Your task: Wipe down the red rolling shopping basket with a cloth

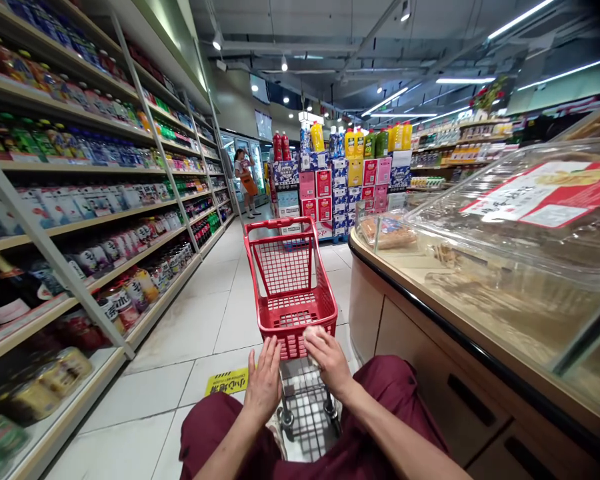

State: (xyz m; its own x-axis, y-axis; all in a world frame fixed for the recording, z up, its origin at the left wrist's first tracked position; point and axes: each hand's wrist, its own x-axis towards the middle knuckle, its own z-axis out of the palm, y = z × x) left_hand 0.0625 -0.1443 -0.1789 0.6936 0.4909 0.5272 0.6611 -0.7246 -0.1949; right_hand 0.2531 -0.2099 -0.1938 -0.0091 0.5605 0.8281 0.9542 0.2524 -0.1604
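Note:
A red plastic shopping basket [282, 325] sits on a wheeled cart frame [305, 400] directly before my knees. My left hand [264, 379] is at the basket's near left corner, fingers stretched out and fairly flat, holding nothing; whether its fingertips touch the plastic I cannot tell. In my right hand [331, 365] is a crumpled white cloth or tissue [314, 331], pressed against or just over the basket's near right rim. The bent fingers cover part of the cloth. Farther off stands the basket's raised red handle end [280, 222].
Drink shelves [130, 267] line the left side. A counter [430, 320] with clear food boxes [540, 207] stands close on the right. Stacked drink cartons [325, 193] rise ahead, with a person [247, 180] beyond at left. A yellow sign [227, 381] marks the tiled floor.

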